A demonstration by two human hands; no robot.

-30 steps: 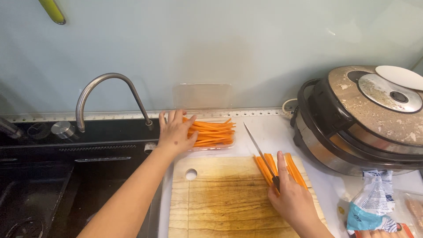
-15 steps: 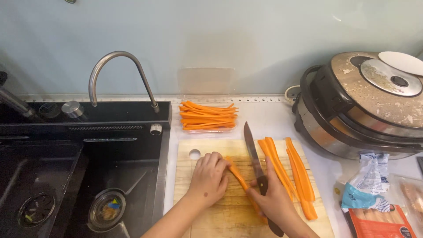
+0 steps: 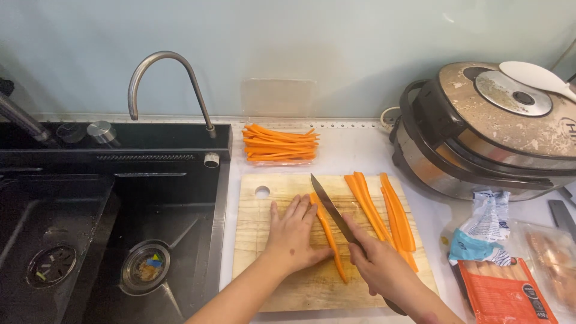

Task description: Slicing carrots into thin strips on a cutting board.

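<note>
Pressing carrot strip (image 3: 329,240) – left hand (image 3: 293,235) flat; right hand (image 3: 384,273) gripping knife (image 3: 333,210).

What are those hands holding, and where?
The right hand holds a steel kitchen knife by its handle; the left hand presses flat on an orange carrot strip.

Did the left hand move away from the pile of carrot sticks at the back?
Yes. The left hand came back from the carrot stick pile onto the cutting board, beside the knife.

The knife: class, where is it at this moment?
The knife lies aslant over the wooden cutting board, held by the right hand, its blade beside a carrot slice.
</note>
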